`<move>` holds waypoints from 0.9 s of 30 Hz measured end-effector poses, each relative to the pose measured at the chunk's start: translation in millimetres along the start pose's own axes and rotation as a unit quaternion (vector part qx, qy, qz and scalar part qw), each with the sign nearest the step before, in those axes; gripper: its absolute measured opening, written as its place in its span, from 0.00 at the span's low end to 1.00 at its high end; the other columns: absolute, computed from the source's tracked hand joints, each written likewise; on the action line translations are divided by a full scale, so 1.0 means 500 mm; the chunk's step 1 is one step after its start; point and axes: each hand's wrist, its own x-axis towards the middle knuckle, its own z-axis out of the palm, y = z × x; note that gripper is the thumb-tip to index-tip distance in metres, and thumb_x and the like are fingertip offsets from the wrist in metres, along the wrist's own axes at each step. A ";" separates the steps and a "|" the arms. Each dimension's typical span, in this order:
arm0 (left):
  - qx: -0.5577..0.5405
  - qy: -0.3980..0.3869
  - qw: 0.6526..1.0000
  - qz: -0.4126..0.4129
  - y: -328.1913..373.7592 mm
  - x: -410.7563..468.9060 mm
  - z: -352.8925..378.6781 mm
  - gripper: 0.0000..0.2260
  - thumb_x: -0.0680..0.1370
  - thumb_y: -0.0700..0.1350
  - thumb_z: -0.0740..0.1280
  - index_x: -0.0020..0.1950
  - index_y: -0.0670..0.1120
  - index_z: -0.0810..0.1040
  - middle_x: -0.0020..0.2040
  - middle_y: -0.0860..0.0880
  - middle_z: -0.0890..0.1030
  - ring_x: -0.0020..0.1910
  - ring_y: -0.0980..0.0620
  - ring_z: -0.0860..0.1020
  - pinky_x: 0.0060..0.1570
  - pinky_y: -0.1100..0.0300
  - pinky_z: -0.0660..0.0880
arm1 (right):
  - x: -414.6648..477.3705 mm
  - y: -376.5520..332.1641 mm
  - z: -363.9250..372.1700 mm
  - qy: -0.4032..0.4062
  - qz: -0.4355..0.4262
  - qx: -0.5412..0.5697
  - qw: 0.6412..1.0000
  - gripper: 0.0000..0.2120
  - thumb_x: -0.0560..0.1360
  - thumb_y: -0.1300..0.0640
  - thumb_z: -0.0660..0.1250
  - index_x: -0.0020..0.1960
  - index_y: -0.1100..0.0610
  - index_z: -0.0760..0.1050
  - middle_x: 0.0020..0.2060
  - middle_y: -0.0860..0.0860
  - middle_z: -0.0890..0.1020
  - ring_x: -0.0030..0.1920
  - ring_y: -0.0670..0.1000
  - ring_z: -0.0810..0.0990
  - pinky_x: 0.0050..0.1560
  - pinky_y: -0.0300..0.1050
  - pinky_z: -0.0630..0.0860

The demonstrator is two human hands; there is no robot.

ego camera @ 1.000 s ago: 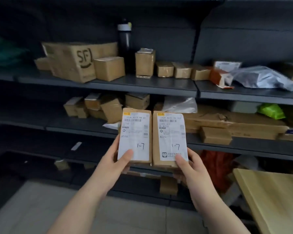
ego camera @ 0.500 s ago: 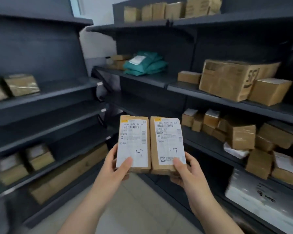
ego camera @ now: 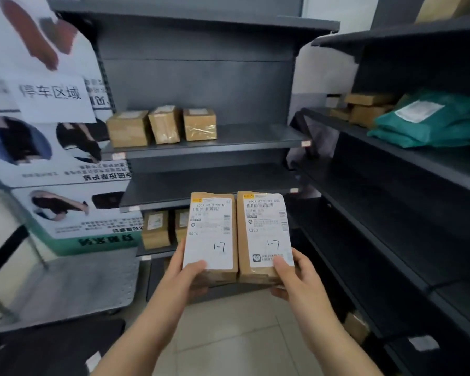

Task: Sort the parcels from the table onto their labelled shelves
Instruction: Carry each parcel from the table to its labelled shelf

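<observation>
I hold two small brown cardboard parcels side by side at chest height, each with a white label handwritten "1-7". My left hand grips the left parcel at its lower edge, thumb on the label. My right hand grips the right parcel the same way. Straight ahead stands a dark grey shelf unit; its upper shelf carries three brown boxes at the left. Two more small boxes sit on a lower shelf, partly hidden behind the left parcel.
A second grey shelf rack runs along the right, holding green mailer bags and brown boxes. A printed poster board leans at the left above a metal cart platform. Tiled floor lies below my arms.
My view has swung left from the full shelves to the end shelf unit and poster. Both hands keep the two parcels held together in the same grip.
</observation>
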 end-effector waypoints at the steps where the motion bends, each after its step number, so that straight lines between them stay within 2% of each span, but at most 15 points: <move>1: -0.005 0.013 1.000 0.002 0.006 0.026 -0.003 0.21 0.80 0.41 0.60 0.60 0.69 0.69 0.53 0.58 0.83 0.51 0.48 0.82 0.50 0.50 0.78 | 0.037 -0.008 0.010 -0.015 0.002 -0.002 1.000 0.15 0.77 0.53 0.65 0.63 0.48 0.69 0.53 0.46 0.81 0.51 0.46 0.81 0.49 0.45 0.80; 4: -0.010 0.044 0.999 0.005 0.016 0.099 -0.013 0.21 0.80 0.41 0.59 0.62 0.67 0.69 0.52 0.60 0.83 0.50 0.50 0.82 0.51 0.50 0.77 | 0.141 -0.019 0.036 -0.059 0.013 -0.010 0.998 0.15 0.77 0.52 0.65 0.63 0.47 0.69 0.52 0.44 0.81 0.51 0.46 0.80 0.51 0.47 0.80; 7: -0.030 0.085 0.996 -0.004 0.006 0.159 -0.026 0.22 0.80 0.39 0.60 0.67 0.62 0.69 0.57 0.55 0.82 0.53 0.46 0.81 0.54 0.45 0.77 | 0.226 -0.015 0.065 -0.108 0.025 -0.028 0.993 0.15 0.76 0.49 0.65 0.62 0.44 0.69 0.52 0.42 0.80 0.52 0.45 0.80 0.52 0.48 0.79; 10: -0.050 0.128 0.990 -0.020 -0.024 0.200 -0.044 0.22 0.79 0.38 0.60 0.66 0.62 0.69 0.53 0.56 0.84 0.49 0.46 0.82 0.47 0.51 0.77 | 0.294 0.010 0.102 -0.145 0.046 -0.039 0.988 0.14 0.76 0.50 0.65 0.61 0.44 0.68 0.51 0.41 0.80 0.51 0.43 0.80 0.51 0.45 0.79; 13: -0.064 0.150 0.986 -0.039 -0.037 0.222 -0.081 0.25 0.70 0.45 0.64 0.65 0.64 0.70 0.54 0.55 0.83 0.47 0.47 0.81 0.45 0.54 0.74 | 0.339 0.037 0.157 -0.170 0.076 -0.047 0.981 0.14 0.77 0.52 0.65 0.61 0.46 0.69 0.51 0.41 0.80 0.51 0.43 0.79 0.45 0.41 0.78; 16: -0.069 0.188 0.978 -0.053 -0.053 0.263 -0.139 0.28 0.66 0.47 0.62 0.65 0.65 0.71 0.56 0.55 0.82 0.46 0.48 0.80 0.45 0.54 0.73 | 0.377 0.060 0.224 -0.199 0.098 -0.067 0.973 0.15 0.77 0.50 0.64 0.62 0.45 0.67 0.51 0.39 0.79 0.52 0.43 0.79 0.44 0.40 0.76; 19: -0.061 0.212 0.973 -0.059 -0.068 0.325 -0.202 0.23 0.71 0.44 0.63 0.62 0.64 0.72 0.55 0.54 0.83 0.44 0.49 0.80 0.43 0.54 0.73 | 0.426 0.079 0.301 -0.210 0.110 -0.077 0.969 0.16 0.77 0.50 0.65 0.64 0.46 0.66 0.52 0.39 0.79 0.52 0.43 0.78 0.45 0.40 0.77; 22: -0.076 0.223 0.969 -0.073 -0.078 0.406 -0.278 0.21 0.78 0.36 0.58 0.63 0.60 0.70 0.55 0.50 0.82 0.45 0.45 0.80 0.42 0.53 0.75 | 0.484 0.094 0.389 -0.204 0.122 -0.081 0.968 0.17 0.77 0.50 0.65 0.64 0.45 0.66 0.52 0.40 0.79 0.53 0.44 0.78 0.49 0.45 0.79; 24: -0.089 0.226 0.967 -0.080 -0.077 0.466 -0.334 0.21 0.76 0.36 0.62 0.65 0.56 0.67 0.57 0.47 0.80 0.45 0.44 0.80 0.41 0.51 0.75 | 0.519 0.100 0.451 -0.197 0.127 -0.084 0.969 0.17 0.77 0.49 0.65 0.63 0.44 0.65 0.51 0.40 0.79 0.52 0.43 0.78 0.50 0.46 0.79; 25: -0.092 0.224 0.966 -0.085 -0.074 0.496 -0.363 0.24 0.72 0.38 0.66 0.65 0.54 0.66 0.58 0.46 0.79 0.45 0.44 0.79 0.42 0.50 0.75 | 0.536 0.103 0.481 -0.191 0.129 -0.084 0.970 0.17 0.77 0.49 0.65 0.63 0.44 0.64 0.51 0.39 0.78 0.51 0.43 0.78 0.49 0.45 0.79; 27: -0.092 0.214 0.967 -0.099 -0.067 0.553 -0.416 0.28 0.64 0.42 0.66 0.64 0.51 0.65 0.59 0.44 0.77 0.46 0.43 0.79 0.45 0.48 0.76 | 0.569 0.111 0.536 -0.172 0.138 -0.078 0.972 0.18 0.76 0.49 0.65 0.63 0.45 0.64 0.52 0.39 0.77 0.51 0.43 0.77 0.49 0.45 0.79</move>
